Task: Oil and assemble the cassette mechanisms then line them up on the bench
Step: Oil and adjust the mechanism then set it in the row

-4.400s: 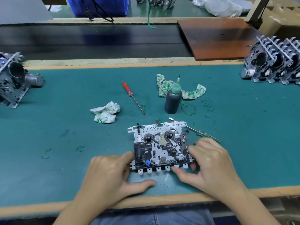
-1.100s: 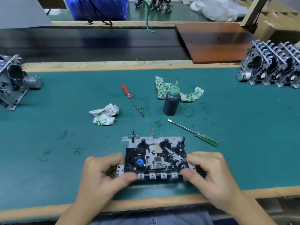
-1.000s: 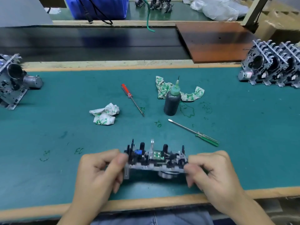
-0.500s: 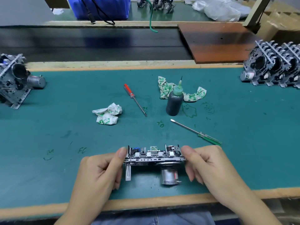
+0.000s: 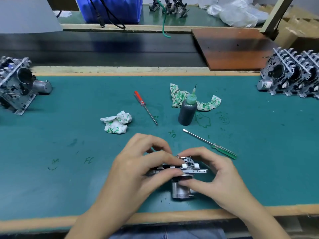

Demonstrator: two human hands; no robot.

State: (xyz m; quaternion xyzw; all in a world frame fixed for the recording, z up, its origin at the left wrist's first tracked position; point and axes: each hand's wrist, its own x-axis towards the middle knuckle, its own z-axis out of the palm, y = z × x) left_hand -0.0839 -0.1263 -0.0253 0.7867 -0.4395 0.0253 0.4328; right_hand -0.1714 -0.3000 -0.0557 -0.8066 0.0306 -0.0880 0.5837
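A metal cassette mechanism (image 5: 189, 167) stands on edge near the front of the green bench, its silver motor (image 5: 180, 191) pointing toward me. My left hand (image 5: 143, 167) wraps over its left half, fingers curled across the top and thumb under the frame. My right hand (image 5: 217, 173) grips the right end, thumb pressing by the motor. Much of the mechanism is hidden under my fingers. A dark oil bottle (image 5: 187, 110) with a green needle cap stands upright behind. A row of mechanisms (image 5: 293, 78) stands at the far right; another mechanism (image 5: 16, 85) sits at the far left.
A red-handled screwdriver (image 5: 145, 106) and a green-handled screwdriver (image 5: 210, 144) lie on the mat. Crumpled stained rags lie at centre left (image 5: 116, 124) and behind the bottle (image 5: 179, 97). A brown board (image 5: 233, 49) sits on the black conveyor behind.
The mechanism was tipped from flat onto its edge, motor toward me. My left hand has since slid over its top and both hands closed in around it.
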